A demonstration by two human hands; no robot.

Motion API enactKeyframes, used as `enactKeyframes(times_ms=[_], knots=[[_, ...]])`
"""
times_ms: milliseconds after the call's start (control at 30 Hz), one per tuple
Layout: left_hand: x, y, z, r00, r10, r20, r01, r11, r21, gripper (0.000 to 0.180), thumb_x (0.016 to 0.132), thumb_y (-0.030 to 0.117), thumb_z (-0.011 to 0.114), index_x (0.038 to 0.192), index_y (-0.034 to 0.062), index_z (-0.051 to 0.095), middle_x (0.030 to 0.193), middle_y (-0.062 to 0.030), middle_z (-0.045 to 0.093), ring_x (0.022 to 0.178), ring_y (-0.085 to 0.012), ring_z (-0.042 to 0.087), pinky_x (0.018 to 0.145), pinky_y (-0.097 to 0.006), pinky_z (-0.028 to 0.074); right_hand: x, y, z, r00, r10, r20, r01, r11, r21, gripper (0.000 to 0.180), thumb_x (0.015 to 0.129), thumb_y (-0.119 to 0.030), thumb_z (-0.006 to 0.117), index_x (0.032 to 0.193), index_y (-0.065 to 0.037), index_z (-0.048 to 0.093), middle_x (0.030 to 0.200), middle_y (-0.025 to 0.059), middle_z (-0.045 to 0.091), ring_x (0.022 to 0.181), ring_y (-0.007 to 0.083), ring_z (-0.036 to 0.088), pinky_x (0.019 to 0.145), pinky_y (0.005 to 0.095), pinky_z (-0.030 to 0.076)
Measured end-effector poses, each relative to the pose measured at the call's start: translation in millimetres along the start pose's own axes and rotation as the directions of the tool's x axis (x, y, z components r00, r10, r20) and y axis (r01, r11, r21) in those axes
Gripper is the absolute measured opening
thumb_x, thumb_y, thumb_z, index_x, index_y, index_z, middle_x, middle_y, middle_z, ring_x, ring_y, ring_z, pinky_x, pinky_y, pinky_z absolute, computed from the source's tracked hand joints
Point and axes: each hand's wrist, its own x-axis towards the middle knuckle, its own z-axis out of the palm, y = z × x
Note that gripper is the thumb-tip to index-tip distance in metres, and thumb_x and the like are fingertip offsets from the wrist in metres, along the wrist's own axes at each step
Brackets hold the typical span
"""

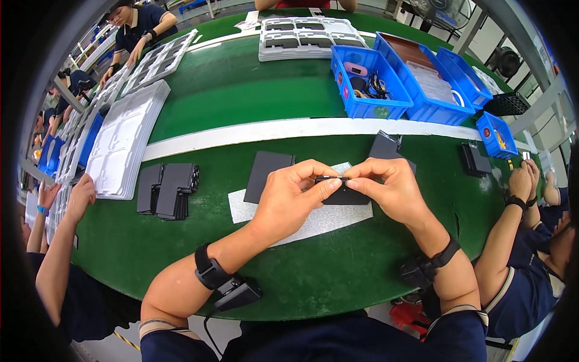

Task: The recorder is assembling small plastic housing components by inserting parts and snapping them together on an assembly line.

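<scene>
Between the fingertips of both hands is a small, thin black strip (332, 178), held over the middle of the table. My left hand (288, 196) pinches its left end. My right hand (391, 188) pinches the other end, with thumb and forefinger pressed together. Below them lies a silvery-white sheet (313, 227). A flat black panel (264, 172) rests partly on that sheet, left of my fingers. More dark flat pieces lie behind my right hand, including a black piece with shiny film (385, 146); that hand partly hides them.
Stacked black L-shaped pieces (175, 192) stand at the left, near white trays (128, 142). Blue bins (377, 108) line the far right. Black blocks (476, 159) sit at the right. Co-workers' arms (509, 190) reach in from both sides. A white strip (301, 128) crosses the green table.
</scene>
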Motion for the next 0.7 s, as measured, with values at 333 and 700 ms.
enactKeyframes(times_ms=[333, 700], knots=[[-2, -1, 5, 0.990, 0.050, -0.135, -0.054, 0.998, -0.029, 0.018, 0.089, 0.019, 0.067, 0.092, 0.0011, 0.067, 0.075, -0.0008, 0.064, 0.064, -0.0056, 0.058, 0.057, -0.023, 0.051, -2, 1, 24, 0.868, -0.484, -0.107, 0.353, 0.755, -0.552, 0.010, 0.075, -0.001, 0.070, 0.086, 0.001, 0.069, 0.073, 0.0123, 0.065, 0.071, 0.0264, 0.062, 0.059, 0.0351, 0.047], [1, -4, 5, 0.977, 0.150, -0.149, -0.142, 0.988, 0.064, 0.016, 0.090, 0.012, 0.067, 0.097, -0.0008, 0.063, 0.083, 0.0002, 0.062, 0.071, -0.0023, 0.052, 0.060, -0.019, 0.043, -3, -2, 24, 0.870, -0.489, -0.068, 0.357, 0.718, -0.597, 0.011, 0.077, 0.001, 0.066, 0.089, 0.002, 0.067, 0.078, 0.0116, 0.064, 0.075, 0.0258, 0.061, 0.061, 0.0349, 0.046]])
